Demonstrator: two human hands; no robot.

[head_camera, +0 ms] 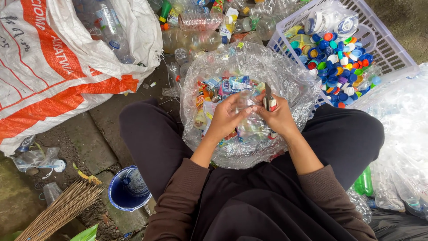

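Basket [392, 53] holds caps [339, 58]; clear bag [290, 76] holds labels [223, 87].

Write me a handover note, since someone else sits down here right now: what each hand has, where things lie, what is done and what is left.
Left hand: grips a clear plastic bottle over the open clear plastic bag in the lap.
Right hand: holds a small dark-bladed knife against that bottle.
Bag: holds stripped colourful labels.
White plastic lattice basket, front right: full of loose coloured bottle caps.
Done: many caps and labels already sorted.
Left: a pile of clear bottles ahead, and more in the white and orange woven sack at left.
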